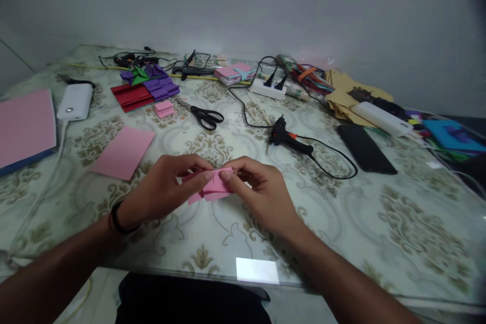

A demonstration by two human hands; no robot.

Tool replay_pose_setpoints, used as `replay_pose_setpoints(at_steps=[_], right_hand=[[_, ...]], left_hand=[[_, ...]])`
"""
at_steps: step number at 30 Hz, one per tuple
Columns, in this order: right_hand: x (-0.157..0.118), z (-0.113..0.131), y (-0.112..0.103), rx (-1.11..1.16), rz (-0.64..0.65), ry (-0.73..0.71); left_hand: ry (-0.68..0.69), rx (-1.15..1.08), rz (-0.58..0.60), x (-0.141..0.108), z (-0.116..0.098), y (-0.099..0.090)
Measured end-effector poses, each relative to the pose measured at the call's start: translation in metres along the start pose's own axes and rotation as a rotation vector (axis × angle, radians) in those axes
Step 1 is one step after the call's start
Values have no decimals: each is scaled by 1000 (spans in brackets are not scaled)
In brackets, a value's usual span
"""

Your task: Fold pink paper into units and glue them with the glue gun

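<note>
A patterned surface (353, 233) is carrying everything. At the centre of the clock face, the left hand (163, 185) and right hand (264, 190) are facing each other, each pinching with thumb and fingers. A large pink sheet (26, 126) is lying between nine and ten o'clock, over something blue; yellow paper (342, 86) is spreading at two. A smaller pink sheet (124, 154) is resting near ten, a phone (366, 149) near three and a glue gun (289, 140) at two. Folded pink paper (215, 188) is sitting at the centre, gripped by both hands. Scissors (196, 111) are lying at twelve. Beyond, a clear packet (217, 62) is holding what look like sticks. At one, a power strip (261, 88) is holding two black plugs (269, 82) in its sockets.
</note>
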State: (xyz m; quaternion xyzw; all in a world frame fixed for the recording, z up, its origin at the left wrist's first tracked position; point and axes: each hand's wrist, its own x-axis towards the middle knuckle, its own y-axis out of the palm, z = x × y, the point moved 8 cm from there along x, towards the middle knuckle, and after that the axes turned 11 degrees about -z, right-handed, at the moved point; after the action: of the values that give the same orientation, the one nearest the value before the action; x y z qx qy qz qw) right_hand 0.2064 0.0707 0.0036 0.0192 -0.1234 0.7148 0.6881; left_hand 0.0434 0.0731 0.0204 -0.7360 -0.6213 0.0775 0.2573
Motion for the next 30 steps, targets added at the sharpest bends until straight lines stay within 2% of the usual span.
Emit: replay_pose_setpoints(at_steps=[7,15,24,27,30], right_hand=[[1,-1,-1,-6,-5,6],[-1,-3,7,-68,71,20],[-1,2,7,-86,140,-34],[1,0,7,-29,146,4],[0,-5,14,73,220,98]], left_hand=[[-38,-31,17,0,2,-1],[-104,10,103,-3,13,6],[-127,-26,162,-4,13,8],[-159,-84,88,-3,16,3],[-160,-191,-32,1,15,-6]])
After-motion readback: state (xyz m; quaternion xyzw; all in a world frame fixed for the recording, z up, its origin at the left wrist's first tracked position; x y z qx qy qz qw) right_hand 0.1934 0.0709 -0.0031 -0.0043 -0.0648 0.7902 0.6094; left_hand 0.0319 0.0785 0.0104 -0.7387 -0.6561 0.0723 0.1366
